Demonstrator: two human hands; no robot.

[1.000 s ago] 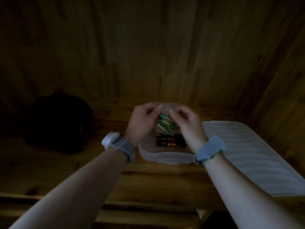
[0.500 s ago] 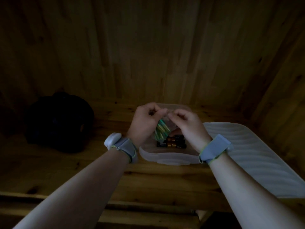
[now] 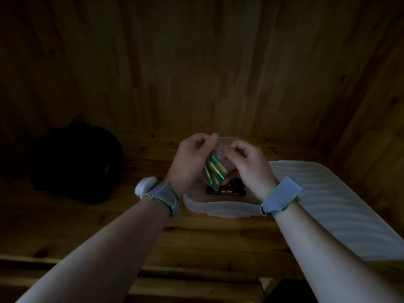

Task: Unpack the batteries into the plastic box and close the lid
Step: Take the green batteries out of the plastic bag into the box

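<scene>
Green batteries [image 3: 213,173]: several green-and-yellow cells inside a clear wrapper [image 3: 220,159], held above the plastic box, tilted with the lower ends toward the box floor.
Clear wrapper: thin, transparent; the top edge is pinched between both hands.
Left hand [image 3: 192,159]: grip closed on the left part of the wrapper top, thumb and forefinger pressed together.
Right hand [image 3: 249,162]: grip closed on the right part of the wrapper top, fingertips curled in, just beside the left hand.
Loose batteries [image 3: 227,190]: dark cells with copper-coloured bands, lying flat on the box floor, directly under the wrapper.
Plastic box [image 3: 218,207]: translucent, open, resting on the counter [image 3: 196,243]; near rim visible between the wrists.
Lid [image 3: 341,206]: translucent, ribbed, lying on the counter to the right of the box, partly under the right forearm.
Wrist bands [image 3: 282,197]: grey, one on each wrist.
Dark bag [image 3: 74,160]: on the counter, well apart to the left; detail too dim to tell.
</scene>
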